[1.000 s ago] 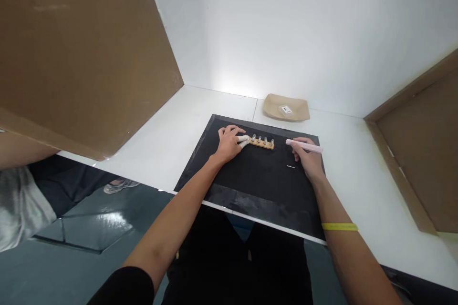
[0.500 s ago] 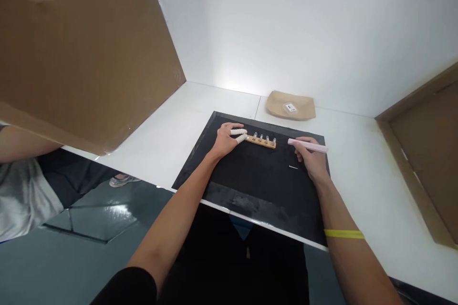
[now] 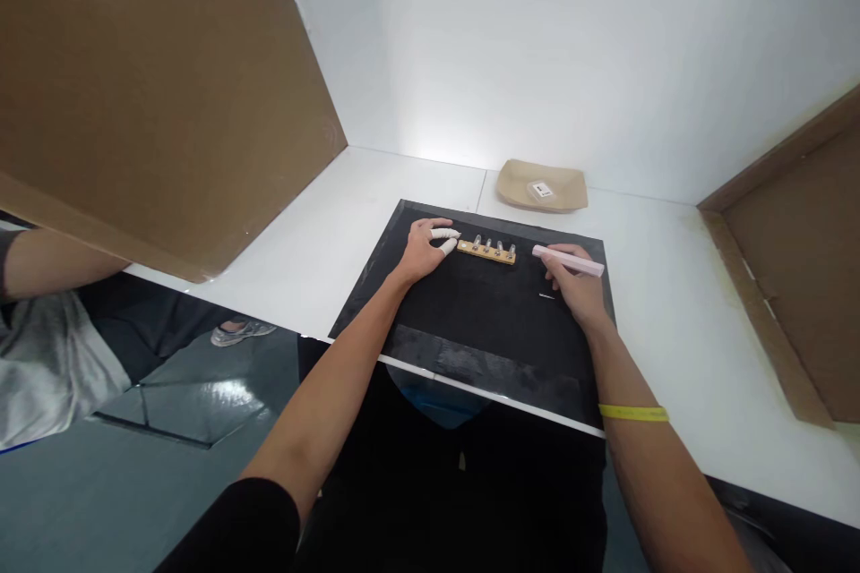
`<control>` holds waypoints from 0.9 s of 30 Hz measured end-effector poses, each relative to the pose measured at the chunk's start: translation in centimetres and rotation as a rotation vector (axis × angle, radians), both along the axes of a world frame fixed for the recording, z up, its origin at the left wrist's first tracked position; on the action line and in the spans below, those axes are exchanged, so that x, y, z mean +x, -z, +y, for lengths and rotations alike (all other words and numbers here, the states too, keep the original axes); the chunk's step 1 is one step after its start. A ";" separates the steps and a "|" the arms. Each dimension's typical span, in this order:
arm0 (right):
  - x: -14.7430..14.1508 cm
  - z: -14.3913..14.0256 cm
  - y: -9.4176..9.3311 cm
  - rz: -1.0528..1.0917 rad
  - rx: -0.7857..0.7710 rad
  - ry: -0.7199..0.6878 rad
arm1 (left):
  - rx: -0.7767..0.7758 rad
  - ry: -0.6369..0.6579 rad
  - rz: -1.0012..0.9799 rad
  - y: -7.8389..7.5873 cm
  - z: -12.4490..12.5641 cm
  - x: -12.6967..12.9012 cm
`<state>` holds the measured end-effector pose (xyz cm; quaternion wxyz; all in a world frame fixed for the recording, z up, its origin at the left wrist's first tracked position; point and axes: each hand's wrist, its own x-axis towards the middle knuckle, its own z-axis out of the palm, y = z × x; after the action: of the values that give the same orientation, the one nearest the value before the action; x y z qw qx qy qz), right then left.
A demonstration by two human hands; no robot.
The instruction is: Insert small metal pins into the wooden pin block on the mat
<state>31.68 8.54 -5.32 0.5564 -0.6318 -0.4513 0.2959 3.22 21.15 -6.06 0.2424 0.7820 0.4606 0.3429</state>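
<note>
My left hand (image 3: 422, 252) rests on the black mat (image 3: 470, 309), its thumb and index finger wearing white finger covers and held apart. Those fingertips are at the left end of a narrow wooden strip (image 3: 493, 256); whether they touch it I cannot tell. Several small clear, bulb-like pieces (image 3: 498, 248) stand in a row along the strip, and a round white spot shows at its left end. In my right hand (image 3: 579, 294) is a pale pink rectangular bar (image 3: 568, 260), gripped between thumb and fingers, pointing left. A thin whitish stick (image 3: 546, 296) lies on the mat near that hand.
Behind the mat, a shallow brown tray (image 3: 514, 197) holds a small labelled clear packet (image 3: 540, 190). Cardboard panels rise at left (image 3: 167, 107) and right (image 3: 793, 286) of the white table (image 3: 296, 242). Another person's arm (image 3: 64, 264) shows beyond the left panel.
The whole view has shifted slightly. My left fingertips have drawn back a little, uncovering the strip's left end. My right hand, still holding the pink bar, is slightly nearer the strip.
</note>
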 end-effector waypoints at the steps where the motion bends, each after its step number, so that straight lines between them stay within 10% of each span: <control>1: 0.0 0.0 0.0 -0.011 0.002 0.004 | 0.000 0.005 -0.003 0.0 0.0 0.0; 12: -1.1 -0.8 -0.9 -0.036 0.006 0.038 | 0.009 0.098 -0.013 -0.8 -0.9 -0.3; 27: -10.9 -5.6 -5.1 -0.470 0.137 -0.206 | -0.031 0.198 0.055 -3.3 -5.4 0.2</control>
<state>20.79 2.89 -0.25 0.4448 -0.5947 -0.6491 0.1648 3.46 15.71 -2.71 0.2743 0.8290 0.3928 0.2885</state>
